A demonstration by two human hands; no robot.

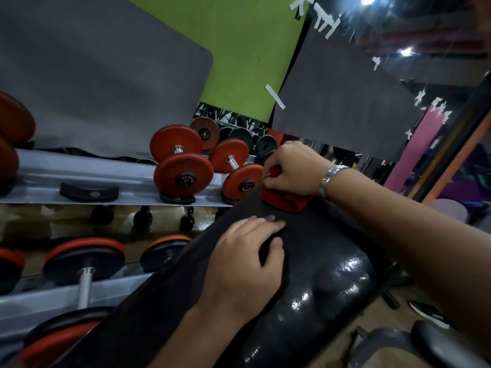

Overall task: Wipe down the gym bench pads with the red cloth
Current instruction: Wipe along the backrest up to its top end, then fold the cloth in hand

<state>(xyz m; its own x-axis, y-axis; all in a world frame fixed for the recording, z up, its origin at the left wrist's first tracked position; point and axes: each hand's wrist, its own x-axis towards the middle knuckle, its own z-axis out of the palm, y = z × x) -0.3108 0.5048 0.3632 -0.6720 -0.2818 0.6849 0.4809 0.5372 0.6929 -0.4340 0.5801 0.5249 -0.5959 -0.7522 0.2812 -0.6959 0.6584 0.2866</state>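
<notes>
A long black bench pad (318, 274) runs from the bottom left up toward the centre, glossy and reflecting light. The red cloth (285, 200) is bunched at the pad's far end. My right hand (292, 170), with a metal watch on the wrist, is closed over the cloth and presses it onto the pad. My left hand (247, 261) lies flat on the pad's middle, fingers spread and pointing toward the cloth, holding nothing.
A grey dumbbell rack (79, 179) stands left of the bench, with red dumbbells (183, 160) on the upper shelf and black-and-red ones (85, 258) below. A mirror with grey panels and white tape is behind. A shoe (430, 313) and another seat pad (446, 346) sit at lower right.
</notes>
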